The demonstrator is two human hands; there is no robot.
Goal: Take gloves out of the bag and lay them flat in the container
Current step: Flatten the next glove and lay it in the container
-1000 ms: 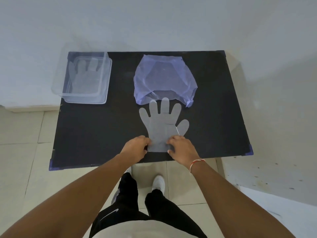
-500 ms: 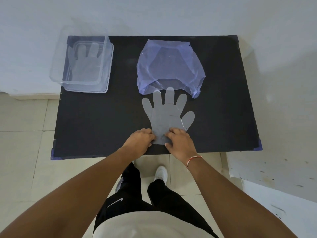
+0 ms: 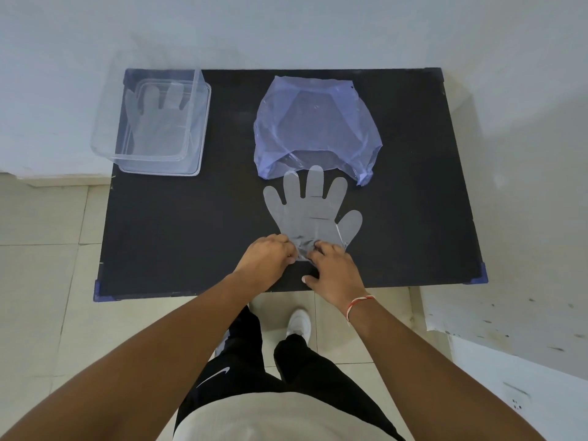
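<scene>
Hands have closed in, bunching the cuff of the clear glove [image 3: 313, 214] that lay smooth before. Left hand [image 3: 267, 257] and right hand [image 3: 332, 268] both pinch that cuff near the desk's [image 3: 178, 233] front edge, fingertips under the blue bag [image 3: 315, 128] mouth. Container [image 3: 152, 125] with one glove at back-left corner. Tiled floor, white wall.

Thin clear plastic glove [image 3: 313, 214], crinkled

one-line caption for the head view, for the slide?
Both hands, left and right, pinch a clear glove's cuff below the blue bag.
</scene>
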